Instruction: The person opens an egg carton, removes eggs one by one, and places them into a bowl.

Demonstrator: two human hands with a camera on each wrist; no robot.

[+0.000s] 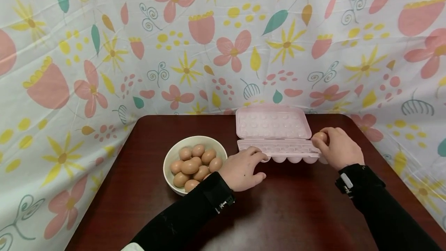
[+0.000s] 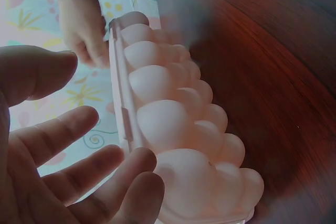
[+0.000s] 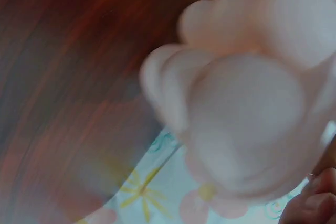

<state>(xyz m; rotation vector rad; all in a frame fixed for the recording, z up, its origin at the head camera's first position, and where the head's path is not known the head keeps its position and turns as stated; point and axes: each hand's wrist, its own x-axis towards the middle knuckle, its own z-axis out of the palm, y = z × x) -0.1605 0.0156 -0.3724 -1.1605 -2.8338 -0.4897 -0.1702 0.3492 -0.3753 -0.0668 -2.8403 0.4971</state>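
Observation:
A pink plastic egg carton (image 1: pixel 273 123) lies with its lid raised toward the back, its rounded cups (image 2: pixel 163 121) facing the left wrist camera. My right hand (image 1: pixel 338 148) pinches a brown egg (image 1: pixel 320 137) between thumb and fingers at the carton's right end. Only the fingers (image 3: pixel 315 200) show at the corner of the right wrist view, and the egg is hidden there. My left hand (image 1: pixel 242 169) is spread at the carton's front left corner, fingertips at its edge, holding nothing. Whether any cup holds an egg is too unclear to tell.
Left of the carton, a cream bowl (image 1: pixel 168 173) holds several brown eggs (image 1: pixel 189 167), partly behind my left wrist. Everything stands on a dark red-brown wooden table (image 1: pixel 278 212). A floral cloth (image 1: pixel 209 61) hangs behind and along the sides.

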